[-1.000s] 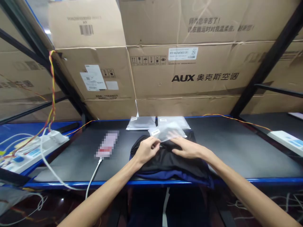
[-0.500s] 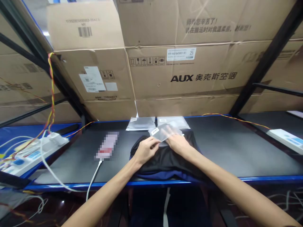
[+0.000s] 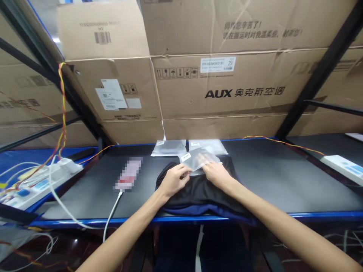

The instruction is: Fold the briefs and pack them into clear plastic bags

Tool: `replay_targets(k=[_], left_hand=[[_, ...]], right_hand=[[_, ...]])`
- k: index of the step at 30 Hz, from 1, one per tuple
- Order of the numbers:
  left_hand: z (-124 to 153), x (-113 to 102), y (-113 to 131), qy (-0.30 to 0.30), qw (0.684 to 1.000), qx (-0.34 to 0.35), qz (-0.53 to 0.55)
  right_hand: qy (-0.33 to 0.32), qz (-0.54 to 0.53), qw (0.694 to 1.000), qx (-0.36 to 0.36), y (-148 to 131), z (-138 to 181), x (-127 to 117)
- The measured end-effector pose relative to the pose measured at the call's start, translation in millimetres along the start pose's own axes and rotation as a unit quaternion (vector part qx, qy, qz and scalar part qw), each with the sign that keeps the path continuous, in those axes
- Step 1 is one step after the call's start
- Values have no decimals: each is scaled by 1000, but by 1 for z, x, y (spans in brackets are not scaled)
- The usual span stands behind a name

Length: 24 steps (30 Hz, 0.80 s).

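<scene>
A translucent zip bag (image 3: 195,158) with a small white label lies across dark folded cloth (image 3: 198,190) in front of me. At the bag's near left edge, my left hand (image 3: 176,179) pinches the plastic between thumb and fingers. My right hand (image 3: 217,173) reaches into the bag's opening, and its outstretched fingers show faintly through the plastic. Whether anything else is inside the bag cannot be made out. The cloth is black on top with blue showing along its front edge. Behind it lie two more labelled bags, a left one (image 3: 168,148) and a right one (image 3: 218,148).
A blurred-out phone (image 3: 130,173) on a white cable (image 3: 112,213) lies left on the dark tabletop (image 3: 272,181). Power strips stand at the left (image 3: 42,185) and right (image 3: 346,168). Cardboard (image 3: 227,105) walls the back, between black metal posts.
My right hand has drawn slightly back toward me and right, with less of it under the plastic. The left hand keeps its pinch on the bag's edge.
</scene>
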<state>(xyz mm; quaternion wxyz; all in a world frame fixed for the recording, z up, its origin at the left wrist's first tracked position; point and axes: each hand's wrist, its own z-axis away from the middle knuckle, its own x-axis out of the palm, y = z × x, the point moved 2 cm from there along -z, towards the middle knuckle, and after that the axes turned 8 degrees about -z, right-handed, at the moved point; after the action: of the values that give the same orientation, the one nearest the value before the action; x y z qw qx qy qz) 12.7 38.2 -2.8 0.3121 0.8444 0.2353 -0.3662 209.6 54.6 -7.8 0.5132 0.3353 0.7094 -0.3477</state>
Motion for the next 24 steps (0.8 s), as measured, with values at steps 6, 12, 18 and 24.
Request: replay_targets(k=[6, 12, 18, 24], left_hand=[[0, -2, -2, 40, 998, -24, -30], [1, -10, -5, 37, 991, 26, -129], [-2, -12, -15, -63, 965, 121, -223], [-5, -9, -17, -93, 968, 110, -205]], right_hand=[[57, -60, 987, -139, 3, 41, -16], [156, -136, 975, -85, 28, 72, -31], [127, -43, 989, -70, 62, 63, -27], [86, -21, 987, -137, 63, 57, -20]])
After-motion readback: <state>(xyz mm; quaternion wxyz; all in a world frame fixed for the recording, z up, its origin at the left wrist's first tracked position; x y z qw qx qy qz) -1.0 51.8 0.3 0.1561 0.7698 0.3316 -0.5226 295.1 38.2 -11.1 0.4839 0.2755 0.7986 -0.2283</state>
